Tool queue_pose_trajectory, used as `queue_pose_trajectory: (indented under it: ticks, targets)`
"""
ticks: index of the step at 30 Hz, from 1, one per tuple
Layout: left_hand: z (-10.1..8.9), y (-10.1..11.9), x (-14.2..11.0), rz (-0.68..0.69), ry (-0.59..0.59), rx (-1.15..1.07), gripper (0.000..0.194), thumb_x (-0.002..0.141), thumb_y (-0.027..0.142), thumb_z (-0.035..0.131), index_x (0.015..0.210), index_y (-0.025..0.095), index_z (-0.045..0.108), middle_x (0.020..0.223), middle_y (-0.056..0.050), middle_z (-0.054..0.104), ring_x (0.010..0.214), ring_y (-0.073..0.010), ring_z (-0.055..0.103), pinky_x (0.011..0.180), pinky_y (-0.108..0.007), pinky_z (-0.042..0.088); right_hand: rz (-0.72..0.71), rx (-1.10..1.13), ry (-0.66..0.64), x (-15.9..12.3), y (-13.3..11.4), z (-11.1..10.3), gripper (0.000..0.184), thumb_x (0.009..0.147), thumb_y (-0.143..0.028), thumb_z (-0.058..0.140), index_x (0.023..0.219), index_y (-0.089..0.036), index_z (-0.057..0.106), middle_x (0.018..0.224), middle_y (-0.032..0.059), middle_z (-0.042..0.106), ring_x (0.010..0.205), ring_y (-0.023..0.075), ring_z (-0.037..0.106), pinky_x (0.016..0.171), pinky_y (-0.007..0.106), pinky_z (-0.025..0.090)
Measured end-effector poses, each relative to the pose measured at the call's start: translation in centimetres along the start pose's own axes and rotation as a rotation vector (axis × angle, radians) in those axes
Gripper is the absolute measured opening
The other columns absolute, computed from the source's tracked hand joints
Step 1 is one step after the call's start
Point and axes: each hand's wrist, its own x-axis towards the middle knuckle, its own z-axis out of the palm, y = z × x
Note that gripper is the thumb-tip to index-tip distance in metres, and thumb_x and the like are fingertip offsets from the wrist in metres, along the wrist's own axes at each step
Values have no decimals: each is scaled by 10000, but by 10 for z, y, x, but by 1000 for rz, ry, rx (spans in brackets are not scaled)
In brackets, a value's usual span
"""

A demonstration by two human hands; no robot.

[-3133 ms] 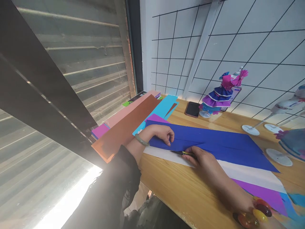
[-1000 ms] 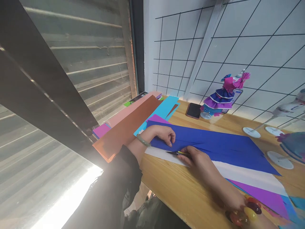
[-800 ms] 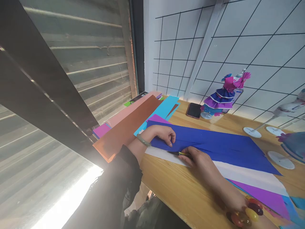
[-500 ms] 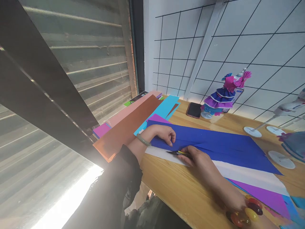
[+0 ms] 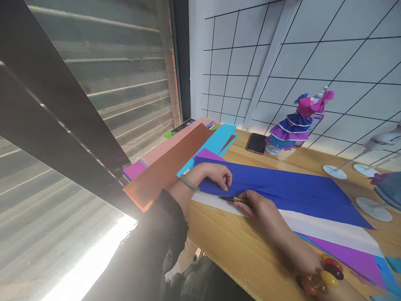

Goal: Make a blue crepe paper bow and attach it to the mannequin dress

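Note:
A dark blue sheet (image 5: 288, 190) lies across the wooden table (image 5: 238, 251), on top of a white sheet (image 5: 326, 230) and a purple sheet (image 5: 347, 253). My left hand (image 5: 217, 175), a green bangle on its wrist, presses with curled fingers on the blue sheet's near left end. My right hand (image 5: 258, 205) is closed round a small cutting tool (image 5: 233, 199) with a yellow-green handle. Its dark tip points left along the blue sheet's lower edge. A beaded bracelet (image 5: 322, 278) sits on my right wrist.
Brown (image 5: 166, 171), pink, magenta and light blue (image 5: 216, 144) sheets are stacked at the table's left end by the window. A phone (image 5: 256, 143) lies near the wall. A paper-dressed doll (image 5: 294, 125) and white round stands (image 5: 334, 171) line the back right.
My right hand and the cutting tool have crept a little to the left along the blue sheet's edge. My left hand has stayed pressed in place.

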Motion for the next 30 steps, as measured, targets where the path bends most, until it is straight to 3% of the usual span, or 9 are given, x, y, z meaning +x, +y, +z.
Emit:
queue_pose_trajectory:
  ticks: [19, 30]
  targets:
    - [0, -2, 1, 32, 9, 6, 305, 617, 356, 691, 855, 176, 628, 655, 34, 569, 599, -105, 500, 548, -234, 345, -4, -8, 0, 3, -5, 4, 241, 841, -436, 462, 893, -226, 567, 884, 48, 666, 812, 217, 620, 661, 302, 426]
    - [0, -2, 2, -19, 5, 1, 308, 613, 354, 709, 858, 184, 629, 659, 40, 580, 598, -93, 501, 561, -222, 341, 1, -24, 2, 1, -11, 2, 234, 850, -433, 453, 864, -227, 563, 871, 39, 670, 802, 205, 627, 653, 284, 431]
